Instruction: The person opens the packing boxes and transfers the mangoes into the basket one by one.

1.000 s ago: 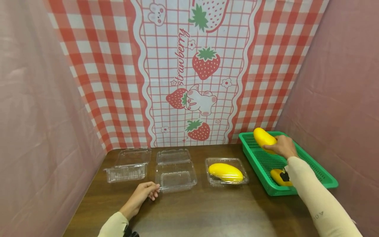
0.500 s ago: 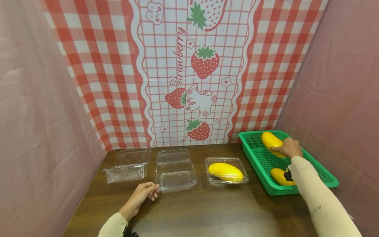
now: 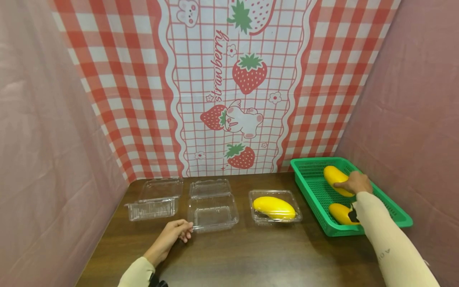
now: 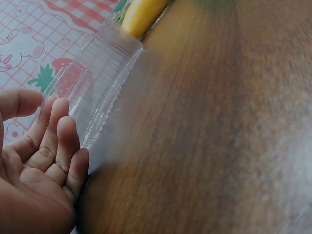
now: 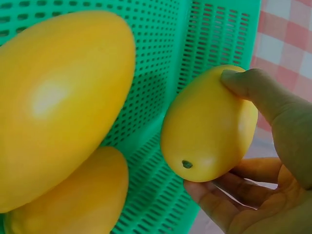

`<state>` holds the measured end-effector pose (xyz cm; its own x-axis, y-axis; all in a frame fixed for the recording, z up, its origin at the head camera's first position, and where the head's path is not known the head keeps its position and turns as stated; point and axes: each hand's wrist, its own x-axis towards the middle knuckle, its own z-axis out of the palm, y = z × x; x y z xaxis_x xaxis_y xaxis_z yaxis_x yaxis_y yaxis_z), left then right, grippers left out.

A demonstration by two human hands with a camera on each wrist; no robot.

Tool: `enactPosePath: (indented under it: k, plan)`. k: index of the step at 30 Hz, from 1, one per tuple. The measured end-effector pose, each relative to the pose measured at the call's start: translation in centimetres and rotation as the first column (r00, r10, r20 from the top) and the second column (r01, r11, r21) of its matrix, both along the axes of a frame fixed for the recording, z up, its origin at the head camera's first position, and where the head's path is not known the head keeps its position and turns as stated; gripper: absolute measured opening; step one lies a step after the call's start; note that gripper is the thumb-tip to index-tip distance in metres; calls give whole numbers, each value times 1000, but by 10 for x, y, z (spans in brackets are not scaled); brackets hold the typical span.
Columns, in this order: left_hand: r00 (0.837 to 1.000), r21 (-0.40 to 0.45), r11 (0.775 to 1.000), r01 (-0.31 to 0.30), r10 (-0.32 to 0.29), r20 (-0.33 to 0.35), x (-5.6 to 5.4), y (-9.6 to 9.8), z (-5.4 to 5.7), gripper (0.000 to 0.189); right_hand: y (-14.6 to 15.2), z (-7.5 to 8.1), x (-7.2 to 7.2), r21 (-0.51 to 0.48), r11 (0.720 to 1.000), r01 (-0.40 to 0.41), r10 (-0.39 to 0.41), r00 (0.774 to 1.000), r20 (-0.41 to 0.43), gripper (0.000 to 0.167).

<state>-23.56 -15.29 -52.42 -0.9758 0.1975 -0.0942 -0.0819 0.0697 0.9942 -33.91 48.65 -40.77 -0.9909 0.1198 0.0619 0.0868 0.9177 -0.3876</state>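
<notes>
My right hand (image 3: 359, 183) grips a yellow mango (image 3: 336, 179) inside the green basket (image 3: 312, 199). In the right wrist view, the thumb lies on one side of this held mango (image 5: 207, 131) and the fingers curl under the other. Two more mangoes appear there: a large near one (image 5: 63, 97) and one partly behind it (image 5: 78, 200). My left hand (image 3: 172, 236) pinches the front corner of an open clear plastic clamshell container (image 3: 213, 213) between thumb and index finger. In the left wrist view, that container (image 4: 105, 53) stretches away from the fingertips.
A clamshell (image 3: 274, 192) with a mango (image 3: 274, 207) inside sits between the open container and the basket. Another open clamshell (image 3: 152, 209) stands at the left. A checked strawberry cloth (image 3: 143, 99) backs the wooden table (image 3: 251, 255); pink cloth hangs at both sides.
My right hand has moved right and lower over the basket, carrying the mango deeper into it. The left hand stays on the container's corner.
</notes>
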Motion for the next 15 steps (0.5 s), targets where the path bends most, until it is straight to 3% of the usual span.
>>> enactPosePath:
  k: [15]
  plan:
    - [1000, 48, 999, -19, 18, 21, 0, -1, 1, 25, 12, -11, 3, 26, 999, 26, -28, 996, 86, 51]
